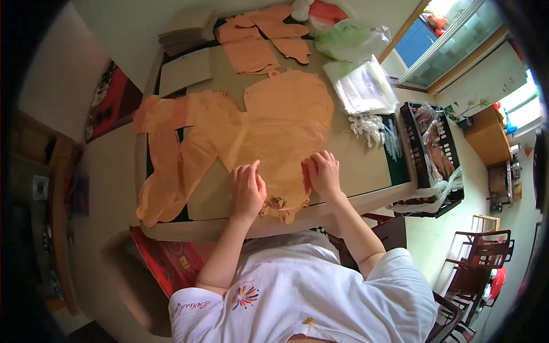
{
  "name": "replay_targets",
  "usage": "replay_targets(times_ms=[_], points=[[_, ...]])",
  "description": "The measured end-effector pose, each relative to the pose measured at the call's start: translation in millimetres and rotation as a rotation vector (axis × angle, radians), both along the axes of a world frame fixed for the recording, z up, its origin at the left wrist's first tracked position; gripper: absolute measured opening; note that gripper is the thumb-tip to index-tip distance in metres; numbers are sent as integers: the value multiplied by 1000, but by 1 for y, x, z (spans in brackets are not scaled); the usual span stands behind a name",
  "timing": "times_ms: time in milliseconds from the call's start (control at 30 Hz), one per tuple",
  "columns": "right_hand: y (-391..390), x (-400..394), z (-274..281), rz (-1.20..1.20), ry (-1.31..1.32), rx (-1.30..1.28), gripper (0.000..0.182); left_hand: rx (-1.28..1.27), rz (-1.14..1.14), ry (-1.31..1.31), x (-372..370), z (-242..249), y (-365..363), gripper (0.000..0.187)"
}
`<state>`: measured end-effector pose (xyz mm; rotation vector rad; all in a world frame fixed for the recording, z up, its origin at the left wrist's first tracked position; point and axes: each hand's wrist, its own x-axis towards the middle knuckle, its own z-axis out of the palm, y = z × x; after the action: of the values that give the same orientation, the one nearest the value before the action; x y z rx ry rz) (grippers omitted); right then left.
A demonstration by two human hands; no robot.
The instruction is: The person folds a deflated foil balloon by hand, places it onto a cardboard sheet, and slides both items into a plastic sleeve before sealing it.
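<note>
A large flat, uninflated orange foil balloon (289, 117) lies spread over the table, its lower end with dark and gold printing near the front edge. My left hand (248, 191) is closed at the balloon's left edge, fingers curled and the thumb alongside; the exact grip is partly hidden. On the opposite side, my right hand (322, 174) pinches the right edge, where a reddish fold shows under the fingers. Another flat orange foil piece (180, 148) with limb-like shapes spreads out to the left and overlaps the balloon.
More orange foil pieces (249, 48) lie at the back, near a grey card stack (186, 28). At right are clear plastic bags (363, 88), white strings (369, 128) and thin straws (392, 140). A black crate (420, 143) stands beside the table (366, 197).
</note>
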<state>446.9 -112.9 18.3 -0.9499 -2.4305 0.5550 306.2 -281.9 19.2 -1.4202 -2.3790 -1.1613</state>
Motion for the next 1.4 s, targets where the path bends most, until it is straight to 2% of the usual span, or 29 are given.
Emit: replay_targets(times_ms=[167,267,367,967,1067,1100,1233,1400], points=[[10,2,2,68,59,33,20,55,19,18,-1,-3,0,38],[30,-8,-8,66,61,264,34,68,41,33,0,-6,1,37],[38,-9,-19,86,-143,237,41,58,22,-27,-3,-10,-1,37],[32,-1,-19,124,-138,260,40,50,-10,5,-7,-10,5,39],[31,-2,-17,116,-131,263,40,-75,-138,81,-1,13,23,41],[30,-1,-17,115,-130,261,40,-173,-221,100,-2,12,28,49],[30,-2,-14,118,-114,260,39,-299,-279,127,3,-5,42,56],[29,-1,-13,117,-99,262,39,-275,-263,126,7,-12,42,55]])
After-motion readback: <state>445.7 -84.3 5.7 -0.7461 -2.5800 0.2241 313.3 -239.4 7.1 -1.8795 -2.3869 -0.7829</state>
